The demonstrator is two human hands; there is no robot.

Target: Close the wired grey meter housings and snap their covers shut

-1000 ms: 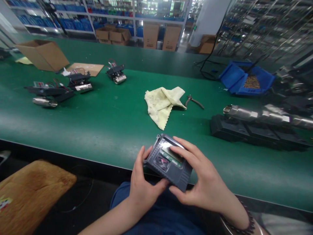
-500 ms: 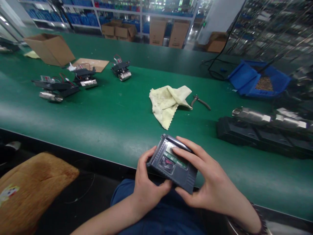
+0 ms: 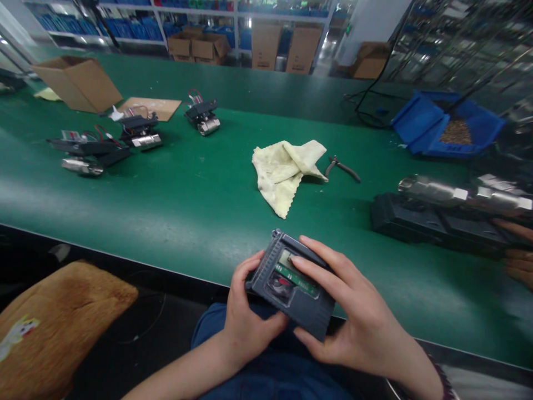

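At the edge of the desk (image 3: 187, 236), left hand (image 3: 247, 319) and right hand (image 3: 356, 305) pinch a windowed gray housing (image 3: 310, 314) from both sides (green circuit board (image 3: 287, 274) visible), presumably for steadiness.

Honestly can't read any text here, the print on the cardboard boxes (image 3: 265, 44) and the marks on the green strip (image 3: 296, 279) in the grey case (image 3: 311, 312) are too blurry.

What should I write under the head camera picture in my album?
Left hand and right hand hold a grey case; a yellow cloth and pliers lie on the green table.
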